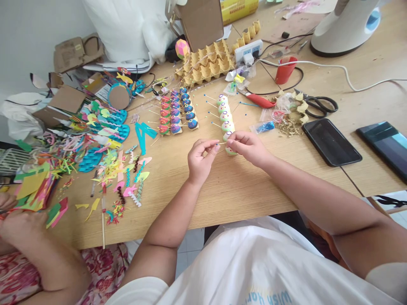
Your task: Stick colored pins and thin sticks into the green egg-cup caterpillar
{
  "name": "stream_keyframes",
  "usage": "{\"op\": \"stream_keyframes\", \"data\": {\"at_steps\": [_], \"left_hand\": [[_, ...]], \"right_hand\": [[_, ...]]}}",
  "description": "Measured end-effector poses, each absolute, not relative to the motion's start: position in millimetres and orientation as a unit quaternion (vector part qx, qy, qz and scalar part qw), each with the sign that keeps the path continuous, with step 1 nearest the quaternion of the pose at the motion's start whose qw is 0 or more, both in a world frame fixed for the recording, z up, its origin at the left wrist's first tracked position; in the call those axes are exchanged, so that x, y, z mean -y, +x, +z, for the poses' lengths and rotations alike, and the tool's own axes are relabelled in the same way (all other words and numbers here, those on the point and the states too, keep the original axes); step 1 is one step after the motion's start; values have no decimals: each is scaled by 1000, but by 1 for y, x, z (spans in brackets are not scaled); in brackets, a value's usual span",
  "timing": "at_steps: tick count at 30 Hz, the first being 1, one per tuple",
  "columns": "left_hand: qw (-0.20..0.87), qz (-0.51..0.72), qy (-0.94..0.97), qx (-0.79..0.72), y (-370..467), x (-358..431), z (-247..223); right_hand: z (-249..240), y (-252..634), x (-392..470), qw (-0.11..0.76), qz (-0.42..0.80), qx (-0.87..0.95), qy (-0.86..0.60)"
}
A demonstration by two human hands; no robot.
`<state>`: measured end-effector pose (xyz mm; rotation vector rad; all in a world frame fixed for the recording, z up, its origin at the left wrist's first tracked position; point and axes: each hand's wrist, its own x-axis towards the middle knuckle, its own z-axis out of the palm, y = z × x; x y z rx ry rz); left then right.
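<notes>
Over the table, my left hand (201, 161) is closed in a pinch on a thin stick with a small blue tip (221, 143). The fingers of my right hand (249, 148) pinch the stick's other end. Right by my hands stands a row of white and green painted egg-carton cups (227, 125), its near end partly covered by my right hand. Several thin blue-tipped sticks (216, 124) reach out from that row to the left. Further left are rows of red cups (164, 120), purple cups (175, 119) and dark blue cups (190, 115).
Paper scraps and curled strips (127, 182) spread on the left, near a co-worker's hand (23, 228). Behind the rows lies an egg carton (206, 63). To the right are scissors (319, 106), a red cup (285, 70), a phone (331, 142) and a white cable (343, 74).
</notes>
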<state>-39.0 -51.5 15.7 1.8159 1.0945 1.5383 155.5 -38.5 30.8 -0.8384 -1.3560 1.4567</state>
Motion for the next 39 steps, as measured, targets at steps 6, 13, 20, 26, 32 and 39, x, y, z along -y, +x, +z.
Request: {"op": "stream_keyframes", "data": {"at_steps": [6, 13, 20, 26, 32, 39], "left_hand": [[210, 558, 699, -395, -41, 52, 18], [174, 549, 711, -402, -40, 55, 22], [313, 551, 659, -406, -39, 51, 15], [396, 567, 569, -446, -34, 51, 15], [390, 567, 583, -433, -34, 50, 14], [400, 562, 569, -449, -35, 49, 9]], "right_hand": [[31, 155, 39, 468, 609, 547, -333], [33, 155, 40, 464, 608, 551, -333], [32, 155, 39, 468, 601, 556, -332], [31, 156, 39, 471, 592, 561, -337], [30, 155, 39, 473, 568, 575, -350], [29, 154, 38, 468, 527, 611, -361]]}}
